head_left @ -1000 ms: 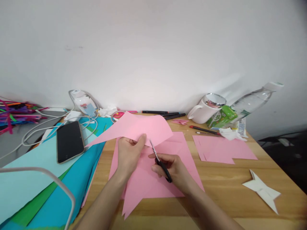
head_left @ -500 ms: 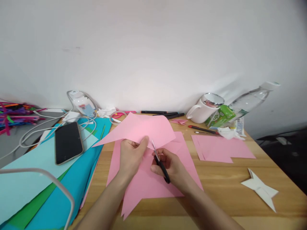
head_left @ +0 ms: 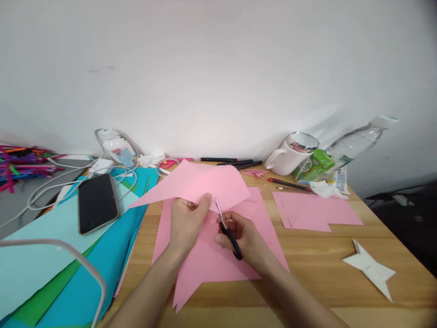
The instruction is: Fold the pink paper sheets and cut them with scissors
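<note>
My left hand pinches the near edge of a pink sheet of paper, thumb on top, and holds it up off the table. In my right hand is a pair of scissors with black handles. Their blades point up and away, at the sheet's near edge just right of my left thumb, and look nearly closed. Beneath both hands lie larger pink sheets, with a pointed, notched corner toward me. A folded white paper shape rests at the right.
Pink paper pieces lie to the right. Behind them stand a white mug, a green carton and a leaning clear bottle. At left, a phone lies on blue and green sheets among white cables. Black pens line the wall.
The pink sheet's left tip has shifted slightly left and up. Both hands and the scissors stay almost where they were.
</note>
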Motion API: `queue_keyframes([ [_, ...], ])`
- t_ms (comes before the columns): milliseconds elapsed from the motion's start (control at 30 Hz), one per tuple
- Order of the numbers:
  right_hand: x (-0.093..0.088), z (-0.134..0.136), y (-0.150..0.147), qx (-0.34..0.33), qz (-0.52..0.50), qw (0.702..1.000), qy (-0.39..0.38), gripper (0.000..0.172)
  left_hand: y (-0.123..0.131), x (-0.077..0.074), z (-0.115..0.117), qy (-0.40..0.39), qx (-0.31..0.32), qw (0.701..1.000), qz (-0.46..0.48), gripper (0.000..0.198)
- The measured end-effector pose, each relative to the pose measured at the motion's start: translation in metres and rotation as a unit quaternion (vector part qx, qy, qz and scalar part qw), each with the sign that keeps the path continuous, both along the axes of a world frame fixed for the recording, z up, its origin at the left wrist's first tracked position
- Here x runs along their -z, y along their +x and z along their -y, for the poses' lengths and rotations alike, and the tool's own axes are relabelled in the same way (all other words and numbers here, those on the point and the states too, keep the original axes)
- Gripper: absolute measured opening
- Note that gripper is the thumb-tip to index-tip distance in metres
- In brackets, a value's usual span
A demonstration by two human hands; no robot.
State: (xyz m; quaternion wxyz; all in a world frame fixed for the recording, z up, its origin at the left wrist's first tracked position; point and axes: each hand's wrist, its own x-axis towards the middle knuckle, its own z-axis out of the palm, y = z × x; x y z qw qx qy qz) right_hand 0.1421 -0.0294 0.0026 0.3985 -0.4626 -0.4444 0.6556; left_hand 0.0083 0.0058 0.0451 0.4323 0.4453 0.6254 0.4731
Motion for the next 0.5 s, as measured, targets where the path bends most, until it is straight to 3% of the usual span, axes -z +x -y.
queue_keyframes([
  [300, 0.0, -0.0002, -0.0012, 0.011, 0.012, 1.0, -0.007, 0.042, -0.0002, 0.0004, 0.0005, -0.005, 0.006, 1.0, -0.018, 0.041],
  [500, -0.0052, 0.0004, -0.0013, 0.025, 0.041, 0.999, -0.024, 0.04, -0.0006, 0.0034, -0.0005, -0.004, -0.012, 1.0, 0.018, 0.034],
])
